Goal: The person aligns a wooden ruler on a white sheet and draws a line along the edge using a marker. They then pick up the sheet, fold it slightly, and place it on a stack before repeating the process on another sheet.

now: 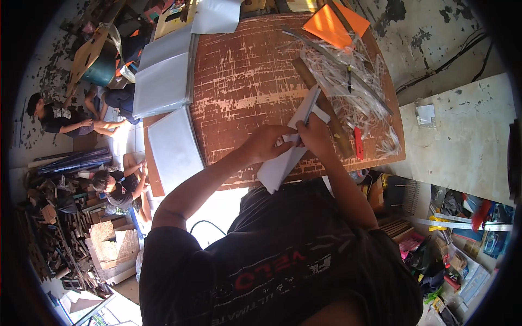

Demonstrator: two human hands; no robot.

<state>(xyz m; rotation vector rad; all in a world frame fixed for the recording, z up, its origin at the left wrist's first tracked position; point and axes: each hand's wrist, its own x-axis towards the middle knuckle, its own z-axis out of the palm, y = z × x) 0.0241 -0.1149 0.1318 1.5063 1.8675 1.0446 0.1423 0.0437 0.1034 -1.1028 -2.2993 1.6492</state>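
Note:
Both of my hands are over the near right part of the brown worktable (234, 65), at a long, folded white sheet (280, 169). My left hand (266, 142) grips it from the left, thumb and fingers closed. My right hand (317, 136) is closed on its right edge, close to the left fingertips. A small dark piece shows between the hands; its kind I cannot make out. Beyond them a narrow white end of the sheet slants up to the right, beside a brown wooden strip (306, 73). A flat red piece (359, 143) lies right of my right hand.
Clear plastic offcuts (340, 79) are heaped at the table's right, with a dark pen-like stick (349, 80) on top. Behind lies an orange sheet (334, 27). Stacks of translucent sheets (163, 81) line the left edge. Several people sit on the floor at left, near scrap wood (60, 239).

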